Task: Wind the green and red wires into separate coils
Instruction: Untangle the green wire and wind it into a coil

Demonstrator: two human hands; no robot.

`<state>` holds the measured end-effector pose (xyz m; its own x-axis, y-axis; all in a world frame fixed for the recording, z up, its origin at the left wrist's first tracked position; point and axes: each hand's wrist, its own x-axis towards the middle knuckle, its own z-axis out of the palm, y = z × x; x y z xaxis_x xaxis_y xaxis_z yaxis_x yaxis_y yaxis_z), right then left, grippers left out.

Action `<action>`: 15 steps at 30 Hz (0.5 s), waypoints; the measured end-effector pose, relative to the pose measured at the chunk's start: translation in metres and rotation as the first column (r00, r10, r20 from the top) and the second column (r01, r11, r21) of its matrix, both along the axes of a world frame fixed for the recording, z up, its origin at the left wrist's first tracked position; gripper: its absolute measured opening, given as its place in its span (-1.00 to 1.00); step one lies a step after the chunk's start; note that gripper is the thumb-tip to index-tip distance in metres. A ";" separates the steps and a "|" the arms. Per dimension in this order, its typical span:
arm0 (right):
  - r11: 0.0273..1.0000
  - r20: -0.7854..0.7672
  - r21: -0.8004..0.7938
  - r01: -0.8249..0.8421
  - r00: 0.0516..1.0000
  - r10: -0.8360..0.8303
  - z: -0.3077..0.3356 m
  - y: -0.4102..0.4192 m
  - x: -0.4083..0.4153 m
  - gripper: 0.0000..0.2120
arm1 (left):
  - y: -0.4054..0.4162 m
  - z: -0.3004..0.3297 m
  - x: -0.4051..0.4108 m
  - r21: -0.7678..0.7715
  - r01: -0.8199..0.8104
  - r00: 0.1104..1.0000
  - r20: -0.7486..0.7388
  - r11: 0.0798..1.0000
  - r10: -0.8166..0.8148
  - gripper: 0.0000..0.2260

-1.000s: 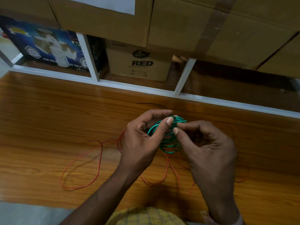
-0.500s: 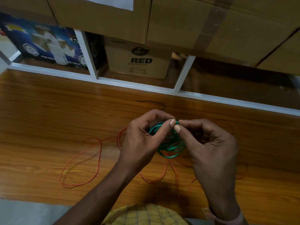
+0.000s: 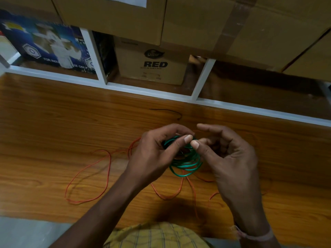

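Observation:
A small coil of green wire [image 3: 186,165] is held up just above the wooden table [image 3: 53,133]. My left hand [image 3: 155,156] grips the coil from the left, thumb laid over its top. My right hand [image 3: 229,158] meets it from the right, thumb tip and a bent finger pinching the wire at the coil's upper edge, index finger raised above. The red wire [image 3: 86,176] lies loose on the table in a large loop at the left, with more strands running under and below my hands.
A thin black wire piece [image 3: 168,111] lies on the table beyond my hands. White shelf frame [image 3: 146,90] borders the table's far side, holding a cardboard box marked RED [image 3: 154,67] and a blue printed box [image 3: 50,49]. Large cartons [image 3: 215,24] overhang above.
The green coil has dropped lower between my hands and shows more loops. My right index finger has lifted off the coil; the thumb stays at the wire. The red wire has not moved.

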<state>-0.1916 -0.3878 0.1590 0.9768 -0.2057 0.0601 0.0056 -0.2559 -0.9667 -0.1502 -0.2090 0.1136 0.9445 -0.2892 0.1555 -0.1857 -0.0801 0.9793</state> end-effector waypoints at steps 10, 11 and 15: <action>0.998 -0.005 -0.055 -0.040 0.999 0.039 -0.006 -0.001 0.004 -0.92 | 0.003 -0.002 0.002 0.041 0.001 1.000 -0.020 0.999 0.000 -0.87; 0.997 -0.009 -0.061 -0.045 0.999 0.045 -0.006 -0.002 0.005 -0.94 | 0.003 -0.002 0.003 0.052 -0.004 1.000 -0.021 0.999 0.005 -0.87; 0.992 -0.044 -0.081 -0.095 0.995 0.092 -0.010 -0.004 0.011 -0.94 | 0.004 -0.006 0.004 0.086 -0.011 1.000 -0.023 0.996 0.013 -0.87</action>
<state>-0.1805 -0.3919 0.1495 0.9934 -0.1093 0.0335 -0.0052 -0.3355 -0.9420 -0.1459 -0.2049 0.1079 0.9510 -0.2895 0.1084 -0.1613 -0.1657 0.9729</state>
